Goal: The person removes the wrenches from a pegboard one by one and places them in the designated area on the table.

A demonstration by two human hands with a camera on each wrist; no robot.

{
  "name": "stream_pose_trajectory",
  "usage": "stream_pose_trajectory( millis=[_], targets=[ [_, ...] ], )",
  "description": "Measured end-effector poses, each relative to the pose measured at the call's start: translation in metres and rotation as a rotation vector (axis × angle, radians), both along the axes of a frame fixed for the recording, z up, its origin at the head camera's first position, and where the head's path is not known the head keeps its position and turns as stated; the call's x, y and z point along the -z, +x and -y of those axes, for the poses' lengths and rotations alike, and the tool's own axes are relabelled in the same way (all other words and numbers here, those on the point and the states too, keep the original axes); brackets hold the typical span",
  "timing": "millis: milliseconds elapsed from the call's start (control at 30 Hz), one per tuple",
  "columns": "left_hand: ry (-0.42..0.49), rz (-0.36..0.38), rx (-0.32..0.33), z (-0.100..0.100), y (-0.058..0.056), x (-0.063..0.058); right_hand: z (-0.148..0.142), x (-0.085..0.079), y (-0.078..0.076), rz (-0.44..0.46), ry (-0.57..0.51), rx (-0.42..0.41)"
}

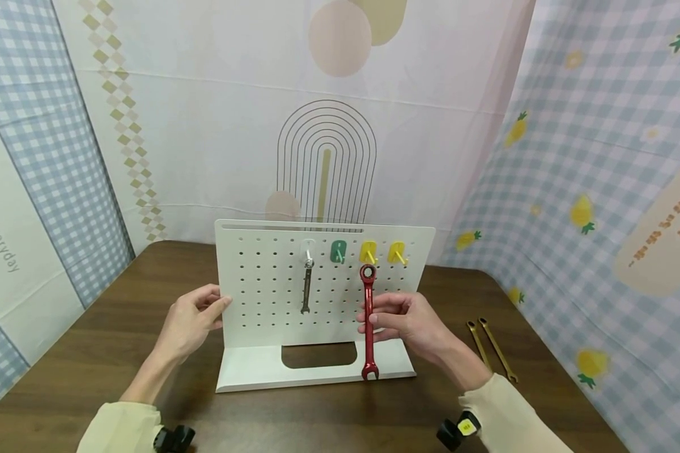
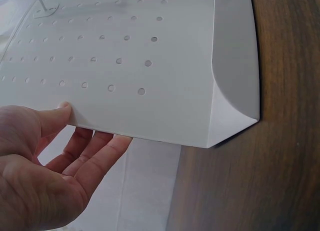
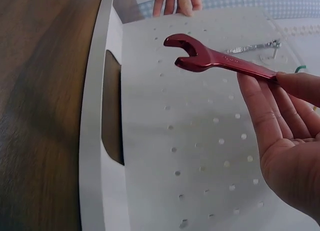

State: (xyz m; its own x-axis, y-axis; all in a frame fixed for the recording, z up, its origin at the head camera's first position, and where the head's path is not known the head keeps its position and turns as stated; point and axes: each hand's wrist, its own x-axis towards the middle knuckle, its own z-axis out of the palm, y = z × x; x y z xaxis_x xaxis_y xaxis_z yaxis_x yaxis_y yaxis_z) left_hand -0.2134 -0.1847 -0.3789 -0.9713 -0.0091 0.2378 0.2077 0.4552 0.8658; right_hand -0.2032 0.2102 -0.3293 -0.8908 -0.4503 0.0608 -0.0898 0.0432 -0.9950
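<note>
Pinching the red wrench (image 1: 369, 327) mid-shank in the right hand (image 1: 399, 318), between thumb and fingers — ring end up, open end down, probably to leave the ring free at about hook height. Holding it in front of the pegboard (image 1: 266, 335), just below the nearer-to-centre yellow hook (image 1: 368, 253) in the head view; hard to tell whether touching. Over with the left hand (image 1: 187, 321), gripping the board's side edge, thumb in front, fingers behind — presumably to keep the freestanding panel from shifting. See the silver wrench (image 1: 306, 289) too, hung by its ring from the white hook (image 1: 308, 246), so dangling straight down. Note the green hook (image 1: 338, 251), carrying nothing. Look right for two gold wrenches (image 1: 498, 350), lying side by side on the table (image 1: 340, 418), apparently parked within easy reach, just beyond the right forearm.
</note>
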Motion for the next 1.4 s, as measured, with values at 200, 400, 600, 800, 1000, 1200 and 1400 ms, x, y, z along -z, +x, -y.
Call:
stream_pose_trajectory(
  millis=[200,400,600,800,1000,1200,1400],
  targets=[
    [0.002,0.004,0.001,0.0,0.0,0.0,-0.013,0.006,0.001,0.022,-0.006,0.015],
    [0.003,0.003,0.0,0.0,0.0,0.0,-0.024,0.014,0.004,0.042,-0.041,0.022],
    [0.004,0.003,-0.004,0.001,0.0,0.001,-0.034,0.02,0.006,0.054,-0.04,0.046],
    [0.012,0.008,0.0,0.0,0.0,0.0,-0.042,0.024,0.008,0.058,-0.032,0.069],
    [0.011,0.007,-0.001,0.0,-0.001,0.0,-0.053,0.026,0.01,0.068,-0.011,0.108],
    [0.004,0.004,-0.002,0.0,-0.001,0.0,-0.067,0.031,0.012,0.072,0.009,0.122],
    [-0.006,0.006,-0.003,0.0,-0.001,0.0,-0.076,0.035,0.013,0.104,0.008,0.157]
  ],
)
